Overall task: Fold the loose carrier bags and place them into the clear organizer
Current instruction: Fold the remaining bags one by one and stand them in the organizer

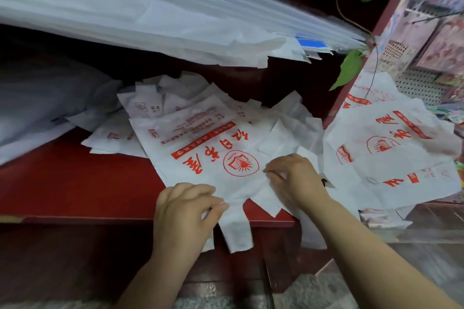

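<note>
Barely begun: left hand (184,209) and right hand (296,180) pinch the top carrier bag (200,148), lying flat at six o'clock; loose bags (160,105) heap toward twelve and three, all unfolded.
</note>
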`<action>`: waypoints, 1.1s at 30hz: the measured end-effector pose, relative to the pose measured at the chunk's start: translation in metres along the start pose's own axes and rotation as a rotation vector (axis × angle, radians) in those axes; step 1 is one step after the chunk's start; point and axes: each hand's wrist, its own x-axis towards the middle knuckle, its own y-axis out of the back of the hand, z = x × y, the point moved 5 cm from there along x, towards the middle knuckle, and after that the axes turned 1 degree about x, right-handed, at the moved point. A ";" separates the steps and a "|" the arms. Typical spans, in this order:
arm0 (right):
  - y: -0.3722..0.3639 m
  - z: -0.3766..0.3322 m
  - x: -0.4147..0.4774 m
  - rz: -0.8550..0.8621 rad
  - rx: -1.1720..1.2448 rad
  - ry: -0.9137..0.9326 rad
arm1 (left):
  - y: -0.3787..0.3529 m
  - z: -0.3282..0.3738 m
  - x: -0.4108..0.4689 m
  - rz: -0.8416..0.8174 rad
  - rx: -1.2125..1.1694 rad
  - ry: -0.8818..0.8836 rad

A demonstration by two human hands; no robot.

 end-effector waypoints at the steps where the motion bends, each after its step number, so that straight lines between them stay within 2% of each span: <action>1: 0.002 -0.001 0.001 0.036 0.028 -0.002 | 0.001 0.001 0.000 0.022 -0.011 -0.004; 3: 0.012 -0.004 0.000 0.160 0.056 -0.065 | 0.003 0.001 0.001 0.070 -0.017 -0.006; 7: 0.032 -0.015 -0.033 0.238 0.461 -0.510 | 0.004 0.003 -0.002 0.136 -0.074 0.079; 8: 0.030 -0.020 -0.043 0.177 0.599 -0.619 | 0.004 0.006 -0.003 0.142 -0.093 0.100; 12: 0.008 -0.061 -0.077 -0.346 1.206 -0.884 | -0.005 0.027 -0.009 0.077 -0.086 0.115; 14: 0.003 -0.070 -0.084 -0.371 1.333 -0.922 | -0.012 0.037 -0.016 0.040 -0.159 0.095; 16: -0.004 -0.069 -0.086 -0.226 1.435 -0.965 | -0.017 0.046 -0.023 -0.007 -0.225 0.064; 19: -0.011 -0.059 -0.088 0.022 1.454 -1.056 | -0.019 0.058 -0.031 -0.063 -0.275 -0.004; 21: -0.009 -0.051 -0.090 0.108 1.349 -1.072 | -0.014 0.060 -0.033 -0.071 -0.297 -0.030; 23: -0.001 -0.043 -0.093 0.154 1.253 -1.049 | -0.001 0.053 -0.030 -0.007 -0.302 -0.001; 25: 0.003 -0.037 -0.097 0.086 1.241 -1.000 | 0.016 0.039 -0.024 0.067 -0.246 0.031; 27: 0.009 -0.030 -0.104 -0.063 1.204 -0.935 | 0.025 0.023 -0.017 0.047 -0.124 0.047; 28: 0.012 -0.025 -0.108 -0.117 1.175 -0.905 | 0.024 0.016 -0.014 -0.030 -0.066 0.072; 30: 0.018 -0.010 -0.115 -0.106 1.118 -0.902 | 0.017 0.007 -0.016 -0.261 0.063 0.141; 31: 0.020 -0.003 -0.118 -0.050 1.150 -0.915 | 0.012 0.006 -0.022 -0.388 0.149 0.157; 33: 0.019 0.006 -0.126 0.136 1.414 -0.963 | 0.004 0.007 -0.032 -0.526 0.270 0.135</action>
